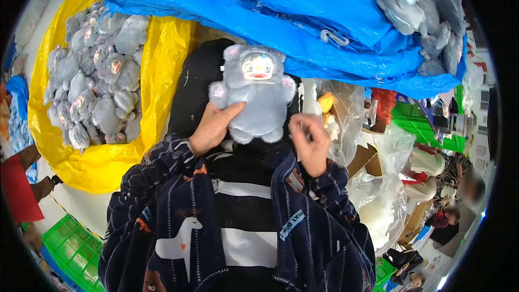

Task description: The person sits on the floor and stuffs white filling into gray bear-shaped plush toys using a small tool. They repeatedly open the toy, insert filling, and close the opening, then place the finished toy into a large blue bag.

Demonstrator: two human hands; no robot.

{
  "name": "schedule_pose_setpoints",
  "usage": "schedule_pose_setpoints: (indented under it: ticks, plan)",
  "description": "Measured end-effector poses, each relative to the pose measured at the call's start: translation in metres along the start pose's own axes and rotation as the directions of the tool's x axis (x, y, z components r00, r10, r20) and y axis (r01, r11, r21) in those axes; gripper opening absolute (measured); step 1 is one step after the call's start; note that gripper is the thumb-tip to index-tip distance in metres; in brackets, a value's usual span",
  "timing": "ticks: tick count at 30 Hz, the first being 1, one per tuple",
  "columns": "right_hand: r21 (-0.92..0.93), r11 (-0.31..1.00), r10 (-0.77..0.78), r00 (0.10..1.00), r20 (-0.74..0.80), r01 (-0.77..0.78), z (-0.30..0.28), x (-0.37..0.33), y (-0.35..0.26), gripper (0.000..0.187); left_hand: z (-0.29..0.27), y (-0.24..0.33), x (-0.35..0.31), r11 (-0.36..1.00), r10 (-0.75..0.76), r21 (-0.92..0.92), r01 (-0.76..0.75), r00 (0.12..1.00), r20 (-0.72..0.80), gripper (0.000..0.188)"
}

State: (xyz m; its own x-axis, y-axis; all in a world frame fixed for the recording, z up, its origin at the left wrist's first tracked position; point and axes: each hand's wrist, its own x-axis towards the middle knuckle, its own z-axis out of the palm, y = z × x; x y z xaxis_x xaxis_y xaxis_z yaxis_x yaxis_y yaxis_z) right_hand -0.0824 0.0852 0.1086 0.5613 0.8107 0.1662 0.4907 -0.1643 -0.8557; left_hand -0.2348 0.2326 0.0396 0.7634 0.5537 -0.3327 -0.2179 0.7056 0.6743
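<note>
A grey plush doll (258, 100) with pink-lined ears, pink paw pads and a printed face lies face up over my dark lap. My left hand (212, 128) grips its lower left side, with the thumb across the belly and the other fingers hidden beneath. Just right of the doll, my right hand (312, 143) is raised and apart from it. Its fingers are curled in and slightly blurred, so whatever they may pinch cannot be made out.
At left, a yellow bag (89, 170) holds many similar grey dolls (100, 81). A large blue sheet-like bag (303, 21) spans the far side, with grey plush pieces (416, 16) on its right. Clear plastic bags (378, 200), cardboard and green crates (413, 119) crowd the right. Other people appear at both edges.
</note>
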Motion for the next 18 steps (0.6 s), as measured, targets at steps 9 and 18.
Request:
schedule_pose_setpoints:
  ticks: [9,18]
  plan:
    - [-0.207,0.84,-0.344,0.787,0.512,0.501,0.036,0.001,-0.013,0.049,0.01,0.002,-0.005,1.0,0.001,-0.016,-0.002,0.998,-0.057,0.037]
    - [0.121,0.946,0.282,0.947,0.154,-0.301,0.016,-0.004,0.012,0.051,0.001,0.005,-0.002,0.992,-0.117,-0.039,0.119,0.992,0.057,0.048]
